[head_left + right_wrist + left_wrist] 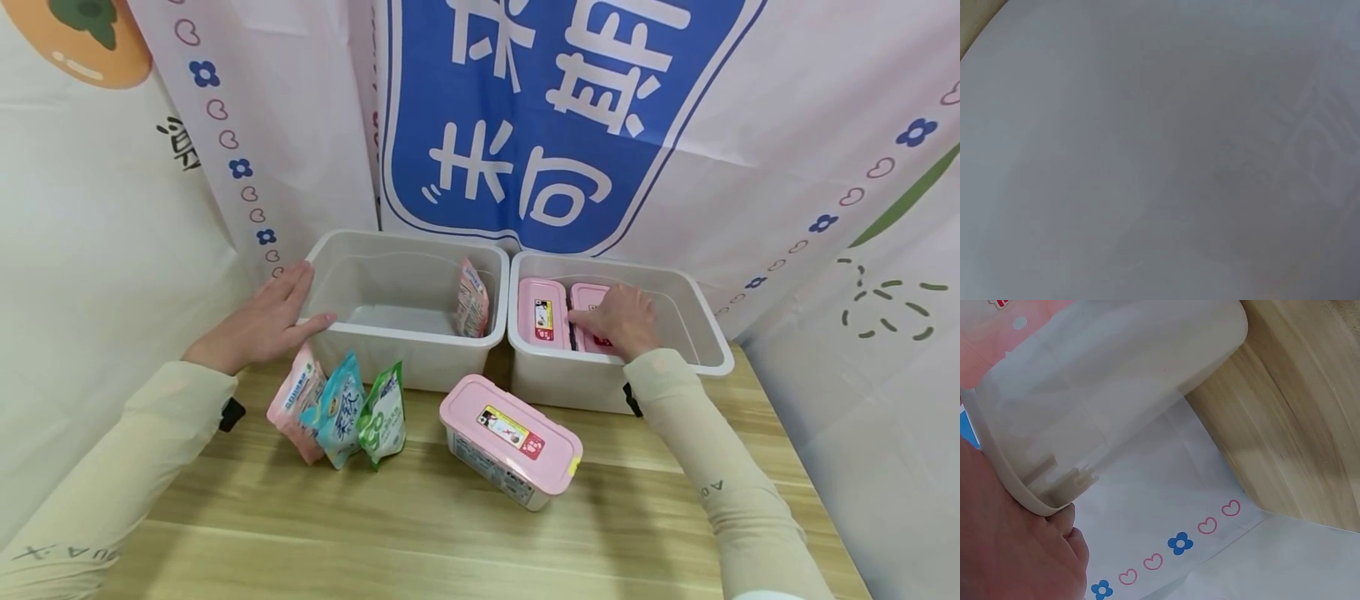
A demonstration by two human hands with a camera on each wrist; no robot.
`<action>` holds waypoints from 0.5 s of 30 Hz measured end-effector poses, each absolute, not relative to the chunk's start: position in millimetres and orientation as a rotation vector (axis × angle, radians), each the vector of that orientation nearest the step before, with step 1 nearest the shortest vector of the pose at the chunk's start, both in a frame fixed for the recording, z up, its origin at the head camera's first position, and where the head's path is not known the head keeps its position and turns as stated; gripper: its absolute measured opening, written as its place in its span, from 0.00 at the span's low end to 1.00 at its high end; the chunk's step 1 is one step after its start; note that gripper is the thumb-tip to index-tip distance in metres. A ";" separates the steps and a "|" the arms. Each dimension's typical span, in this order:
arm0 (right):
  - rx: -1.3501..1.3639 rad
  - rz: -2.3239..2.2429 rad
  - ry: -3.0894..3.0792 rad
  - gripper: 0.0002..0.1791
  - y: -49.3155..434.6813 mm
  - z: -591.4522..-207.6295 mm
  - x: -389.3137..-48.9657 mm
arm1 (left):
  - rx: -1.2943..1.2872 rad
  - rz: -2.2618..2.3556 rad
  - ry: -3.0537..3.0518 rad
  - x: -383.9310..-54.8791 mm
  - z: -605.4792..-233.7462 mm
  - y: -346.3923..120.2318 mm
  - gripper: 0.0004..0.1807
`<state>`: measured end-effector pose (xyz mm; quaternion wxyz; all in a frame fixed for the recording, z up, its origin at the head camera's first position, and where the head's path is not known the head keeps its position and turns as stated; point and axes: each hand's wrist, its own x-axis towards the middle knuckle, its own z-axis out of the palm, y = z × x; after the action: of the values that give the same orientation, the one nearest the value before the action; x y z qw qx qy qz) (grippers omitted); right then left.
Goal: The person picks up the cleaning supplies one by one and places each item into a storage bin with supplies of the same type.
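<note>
In the head view my left hand [262, 321] rests on the left end of a pale grey bin [405, 333], thumb over the front rim. The left wrist view shows the hand [1029, 544] against that bin's rim. A pink pouch [472, 300] stands inside at the right end. My right hand [622, 321] reaches into a second grey bin [570, 375] and grips a pink-lidded box [588, 296], thumb at its left side; its fingertips are hidden. Beside it sits another pink-lidded box [543, 312]. The right wrist view shows only a blurred grey surface.
On the wooden table [360, 533] before the left bin stand a pink pouch [300, 404], a blue pouch [339, 412] and a green pouch [384, 417]. Another pink-lidded box [510, 437] lies at an angle in front of the bins. Printed cloth [300, 150] hangs behind.
</note>
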<state>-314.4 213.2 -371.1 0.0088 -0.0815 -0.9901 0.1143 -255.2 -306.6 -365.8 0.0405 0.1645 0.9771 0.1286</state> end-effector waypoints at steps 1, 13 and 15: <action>-0.254 0.359 -3.096 0.44 213.3 -371.4 -314.3 | 0.504 0.393 2.993 -255.5 -366.1 -306.4 0.53; -0.243 0.365 -3.079 0.43 212.4 -371.2 -313.9 | 0.498 0.410 2.990 -255.2 -366.6 -307.0 0.53; -0.246 0.375 -3.085 0.43 211.7 -371.1 -314.3 | 0.495 0.416 2.987 -254.6 -366.8 -307.0 0.53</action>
<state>-314.3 211.7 -371.1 0.0121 -0.0790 -0.9895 0.1203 -254.6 -307.0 -366.8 0.0427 0.1619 0.9765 0.1359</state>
